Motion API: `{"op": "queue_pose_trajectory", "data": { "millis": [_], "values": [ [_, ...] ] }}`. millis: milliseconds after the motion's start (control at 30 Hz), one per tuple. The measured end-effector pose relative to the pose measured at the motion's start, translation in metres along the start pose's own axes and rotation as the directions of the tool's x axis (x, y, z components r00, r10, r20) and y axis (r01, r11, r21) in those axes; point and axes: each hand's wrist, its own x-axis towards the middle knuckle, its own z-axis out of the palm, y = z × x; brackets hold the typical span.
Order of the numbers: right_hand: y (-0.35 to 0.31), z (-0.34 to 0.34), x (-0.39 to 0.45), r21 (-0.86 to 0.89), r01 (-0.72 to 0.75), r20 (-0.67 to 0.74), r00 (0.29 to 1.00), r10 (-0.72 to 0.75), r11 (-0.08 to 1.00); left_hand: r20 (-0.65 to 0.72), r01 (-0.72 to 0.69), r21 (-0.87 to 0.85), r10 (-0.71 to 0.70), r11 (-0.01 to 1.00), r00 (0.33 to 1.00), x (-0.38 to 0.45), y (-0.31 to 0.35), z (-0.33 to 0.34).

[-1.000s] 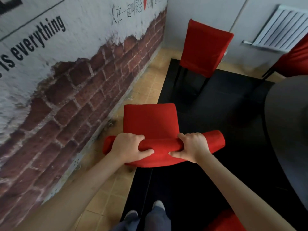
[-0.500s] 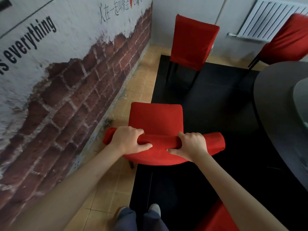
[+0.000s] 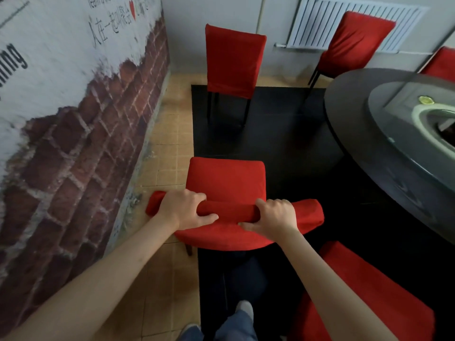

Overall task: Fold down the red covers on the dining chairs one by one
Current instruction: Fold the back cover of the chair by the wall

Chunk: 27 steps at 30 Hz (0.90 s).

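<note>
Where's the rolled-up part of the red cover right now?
Head view, lower centre: the rolled red cover lies across the near chair's backrest top, gripped by the left hand and right hand, brick wall to its left.

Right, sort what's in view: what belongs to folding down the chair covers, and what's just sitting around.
Part of the job:
- rolled cover on the near chair
- left hand and right hand, both gripping it
- chair by the wall, chair by the radiator

Just there:
- round table
- radiator
- black rug
- brick wall
</note>
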Motion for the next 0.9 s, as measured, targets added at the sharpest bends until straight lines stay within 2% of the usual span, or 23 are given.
{"op": "queue_pose_trajectory", "data": {
  "millis": [533, 900],
  "values": [
    [-0.041, -0.002, -0.036, 0.032, -0.152, -0.002, 0.988, 0.152, 0.988, 0.07, -0.016, 0.065, 0.011, 0.998, 0.997, -0.015, -0.017, -0.001],
    [-0.09, -0.007, -0.066, 0.043, -0.28, -0.046, 0.958, 0.282, 0.959, 0.067, -0.239, 0.006, 0.238, 0.971, 0.969, -0.022, -0.047, -0.002]
  ]
}}
